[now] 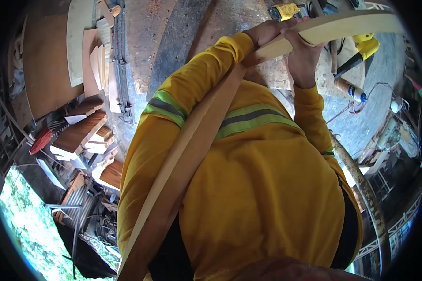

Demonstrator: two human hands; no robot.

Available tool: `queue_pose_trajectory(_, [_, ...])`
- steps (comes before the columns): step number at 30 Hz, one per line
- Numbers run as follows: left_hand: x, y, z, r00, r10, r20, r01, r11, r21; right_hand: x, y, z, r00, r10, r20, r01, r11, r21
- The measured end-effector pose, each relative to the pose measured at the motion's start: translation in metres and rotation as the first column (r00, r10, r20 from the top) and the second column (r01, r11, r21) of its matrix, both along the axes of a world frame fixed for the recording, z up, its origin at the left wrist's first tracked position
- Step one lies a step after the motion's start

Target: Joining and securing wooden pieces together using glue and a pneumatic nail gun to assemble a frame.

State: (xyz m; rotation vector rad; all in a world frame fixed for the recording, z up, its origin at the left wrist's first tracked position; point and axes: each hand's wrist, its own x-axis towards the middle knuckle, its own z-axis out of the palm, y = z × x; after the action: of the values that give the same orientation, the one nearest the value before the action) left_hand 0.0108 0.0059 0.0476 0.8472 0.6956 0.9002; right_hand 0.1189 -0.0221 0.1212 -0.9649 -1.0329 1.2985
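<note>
Both hands grip one long, pale wooden strip (192, 140), which runs from the lower left of the view, diagonally across the yellow long-sleeved shirt (262, 187) with grey-and-lime reflective bands, then bends to the right along the top edge. The left hand (267, 33) is clenched around the strip near its bend; the right hand (302, 56) is clenched around it just beside the left, with the fingers (295, 37) wrapped over the upper face. The strip is held in the air against the torso and rests on no desk. As a judgement: the strip appears already cut to a thin, even section and is being handled or checked; no fastening, cutting or marking on it is visible, so any fitting work seems still to come. Past the hands, a stained work surface (323, 70) carries a yellow power tool (286, 10), a second yellow-and-black tool (363, 47) at the right edge and a cylindrical cartridge (349, 89) with a blue band and white tip; its label is too small to describe. At the left, cut boards and offcuts (79, 136) are stacked, with pale planks (79, 37) leaning above and a red brush (42, 140) beside them. No signs are discernible.
</note>
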Motion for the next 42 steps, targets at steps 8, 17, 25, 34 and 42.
queue_pose_trajectory(8, [0.002, 0.020, -0.020, 0.991, -0.101, 0.090, 0.113, 0.983, -0.142, 0.000, -0.007, 0.019, 0.975, 0.013, 0.223, -0.026, 0.998, 0.053])
queue_pose_trajectory(17, [0.012, 0.017, -0.035, 0.989, 0.050, -0.136, 0.007, 0.923, 0.386, 0.001, -0.005, 0.004, 0.994, -0.011, 0.106, 0.008, 0.999, 0.032])
queue_pose_trajectory(25, [0.020, 0.024, -0.029, 0.947, -0.099, 0.307, 0.068, 0.992, 0.110, -0.005, 0.017, -0.052, 0.615, 0.469, -0.634, -0.136, 0.855, 0.501])
queue_pose_trajectory(34, [0.008, 0.018, -0.005, 0.854, -0.235, 0.464, 0.263, 0.965, 0.004, 0.021, -0.007, 0.013, 0.990, 0.139, 0.019, -0.139, 0.990, -0.005])
queue_pose_trajectory(42, [0.011, 0.016, -0.018, 0.973, -0.098, 0.208, 0.109, 0.993, -0.040, 0.130, 0.007, -0.073, 0.924, -0.078, 0.374, 0.093, 0.995, -0.023])
